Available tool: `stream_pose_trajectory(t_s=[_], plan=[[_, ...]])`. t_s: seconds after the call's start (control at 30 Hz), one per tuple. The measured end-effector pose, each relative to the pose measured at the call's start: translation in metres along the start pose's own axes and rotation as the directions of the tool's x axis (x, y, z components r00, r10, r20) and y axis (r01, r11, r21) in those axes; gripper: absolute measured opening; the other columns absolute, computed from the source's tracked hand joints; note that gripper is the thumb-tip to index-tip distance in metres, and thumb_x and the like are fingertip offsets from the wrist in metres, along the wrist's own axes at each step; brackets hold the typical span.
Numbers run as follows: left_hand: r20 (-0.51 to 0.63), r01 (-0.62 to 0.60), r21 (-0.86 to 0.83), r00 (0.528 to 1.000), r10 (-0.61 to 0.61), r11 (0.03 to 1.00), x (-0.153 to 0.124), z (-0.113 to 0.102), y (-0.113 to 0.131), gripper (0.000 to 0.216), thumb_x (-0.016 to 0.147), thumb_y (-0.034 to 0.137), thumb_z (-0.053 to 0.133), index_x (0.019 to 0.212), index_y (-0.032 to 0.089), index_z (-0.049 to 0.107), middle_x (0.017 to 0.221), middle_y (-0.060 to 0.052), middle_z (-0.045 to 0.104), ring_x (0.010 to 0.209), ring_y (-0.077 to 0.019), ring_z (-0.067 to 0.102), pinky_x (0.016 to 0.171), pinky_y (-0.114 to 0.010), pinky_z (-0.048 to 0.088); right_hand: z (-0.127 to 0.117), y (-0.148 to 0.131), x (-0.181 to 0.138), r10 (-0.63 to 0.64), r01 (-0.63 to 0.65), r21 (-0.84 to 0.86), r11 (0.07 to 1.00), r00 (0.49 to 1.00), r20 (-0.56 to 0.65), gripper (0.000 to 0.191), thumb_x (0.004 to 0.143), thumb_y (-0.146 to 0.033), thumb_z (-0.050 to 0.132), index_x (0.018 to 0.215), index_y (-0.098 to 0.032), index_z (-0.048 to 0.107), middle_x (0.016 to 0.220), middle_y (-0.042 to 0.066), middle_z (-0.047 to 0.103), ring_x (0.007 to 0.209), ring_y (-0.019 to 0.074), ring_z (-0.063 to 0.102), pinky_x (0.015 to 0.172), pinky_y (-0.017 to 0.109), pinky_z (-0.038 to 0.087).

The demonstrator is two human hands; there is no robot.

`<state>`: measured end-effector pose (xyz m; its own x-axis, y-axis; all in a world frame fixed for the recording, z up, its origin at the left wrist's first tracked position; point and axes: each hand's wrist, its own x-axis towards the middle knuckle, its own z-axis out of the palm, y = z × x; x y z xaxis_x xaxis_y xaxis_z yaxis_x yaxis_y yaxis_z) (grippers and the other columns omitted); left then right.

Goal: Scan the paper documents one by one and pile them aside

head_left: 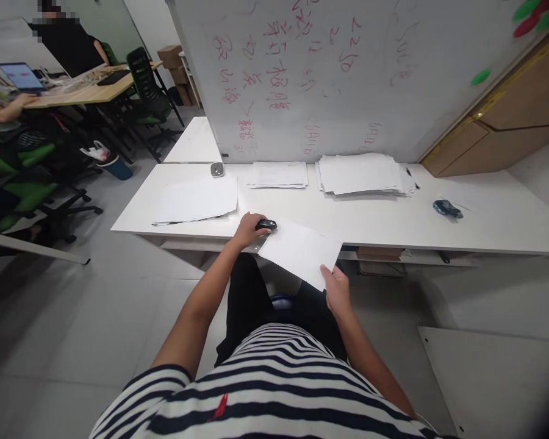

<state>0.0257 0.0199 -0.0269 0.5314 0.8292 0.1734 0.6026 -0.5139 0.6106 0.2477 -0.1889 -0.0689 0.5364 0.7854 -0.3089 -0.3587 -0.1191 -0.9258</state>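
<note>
My left hand [247, 230] rests on a black stapler [266, 225] at the front edge of the white table [393, 225], pressing it over the corner of a white sheet of paper [299, 251]. My right hand [336, 289] holds the near corner of that sheet, which hangs out past the table edge toward me.
On the table lie a loose sheet stack [196, 201] at the left, a small paper pile [278, 175], a bigger pile [361, 175], a grey object [217, 170] and a blue-black tool [446, 208]. A whiteboard [329, 73] stands behind. People sit at a desk [73, 91] far left.
</note>
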Motion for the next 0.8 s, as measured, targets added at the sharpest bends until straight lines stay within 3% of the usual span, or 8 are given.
stream_pose_trajectory(t_s=[0.13, 0.23, 0.4, 0.47, 0.63, 0.7, 0.8], plan=[[0.052, -0.003, -0.034, 0.999, 0.005, 0.999, -0.001, -0.002, 0.006, 0.036, 0.074, 0.043, 0.067, 0.103, 0.023, 0.063, 0.107, -0.007, 0.066, 0.102, -0.0256, 0.057, 0.111, -0.045, 0.020, 0.011, 0.004, 0.000, -0.003, 0.006, -0.048, 0.999, 0.998, 0.065, 0.046, 0.071, -0.046, 0.070, 0.104, -0.013, 0.068, 0.099, 0.009, 0.073, 0.087, 0.0233, 0.067, 0.083, 0.039, 0.051], [0.152, -0.022, -0.024, 0.988, 0.025, 0.999, -0.003, -0.008, 0.015, 0.038, 0.076, 0.046, 0.064, 0.105, 0.023, 0.062, 0.110, -0.006, 0.065, 0.110, -0.0272, 0.055, 0.111, -0.047, 0.019, 0.019, 0.005, 0.000, 0.002, 0.009, -0.082, 0.997, 0.991, 0.137, 0.051, 0.072, -0.049, 0.069, 0.107, -0.013, 0.067, 0.101, 0.010, 0.072, 0.089, 0.0248, 0.066, 0.083, 0.041, 0.051], [0.310, -0.030, 0.055, 0.951, 0.012, 0.998, -0.001, -0.023, 0.039, 0.040, 0.083, 0.056, 0.051, 0.112, 0.030, 0.058, 0.125, -0.001, 0.058, 0.139, -0.0296, 0.027, 0.114, -0.055, -0.003, 0.020, 0.004, -0.002, -0.029, 0.047, -0.108, 0.993, 0.986, 0.167, 0.051, 0.074, -0.053, 0.068, 0.108, -0.016, 0.067, 0.107, 0.010, 0.071, 0.097, 0.0265, 0.065, 0.090, 0.042, 0.048], [0.256, -0.014, 0.060, 0.967, -0.002, 0.998, 0.006, -0.025, 0.048, 0.037, 0.089, 0.056, 0.041, 0.111, 0.032, 0.057, 0.127, 0.001, 0.057, 0.139, -0.0262, 0.028, 0.114, -0.054, -0.007, 0.017, 0.004, -0.003, -0.027, 0.046, -0.111, 0.993, 0.985, 0.170, 0.050, 0.074, -0.053, 0.067, 0.108, -0.017, 0.067, 0.106, 0.009, 0.071, 0.096, 0.0268, 0.065, 0.088, 0.041, 0.048], [0.032, 0.066, 0.107, 0.997, -0.069, 0.992, 0.044, -0.007, 0.056, 0.046, 0.094, 0.055, 0.023, 0.109, 0.029, 0.057, 0.125, -0.002, 0.059, 0.128, -0.0219, 0.042, 0.115, -0.054, 0.006, 0.010, 0.006, -0.004, 0.005, 0.013, -0.093, 0.996, 0.983, 0.184, 0.047, 0.074, -0.054, 0.067, 0.105, -0.018, 0.068, 0.101, 0.008, 0.072, 0.089, 0.0255, 0.066, 0.083, 0.039, 0.049], [0.018, 0.128, 0.169, 0.991, -0.133, 0.977, 0.057, 0.009, 0.053, 0.047, 0.094, 0.055, 0.023, 0.110, 0.027, 0.057, 0.125, -0.004, 0.059, 0.130, -0.0248, 0.041, 0.114, -0.057, 0.010, 0.010, 0.007, -0.004, 0.008, 0.008, -0.087, 0.996, 0.983, 0.183, 0.046, 0.075, -0.053, 0.067, 0.104, -0.018, 0.067, 0.101, 0.007, 0.072, 0.088, 0.0243, 0.066, 0.083, 0.038, 0.048], [-0.038, 0.175, 0.316, 0.984, -0.172, 0.932, 0.064, 0.032, 0.047, 0.042, 0.091, 0.052, 0.036, 0.115, 0.023, 0.056, 0.135, -0.011, 0.051, 0.140, -0.0322, 0.024, 0.112, -0.062, 0.007, 0.010, 0.010, -0.004, 0.026, -0.006, -0.114, 0.993, 0.984, 0.174, 0.045, 0.075, -0.053, 0.066, 0.103, -0.018, 0.066, 0.100, 0.008, 0.072, 0.086, 0.0233, 0.065, 0.082, 0.037, 0.048]])
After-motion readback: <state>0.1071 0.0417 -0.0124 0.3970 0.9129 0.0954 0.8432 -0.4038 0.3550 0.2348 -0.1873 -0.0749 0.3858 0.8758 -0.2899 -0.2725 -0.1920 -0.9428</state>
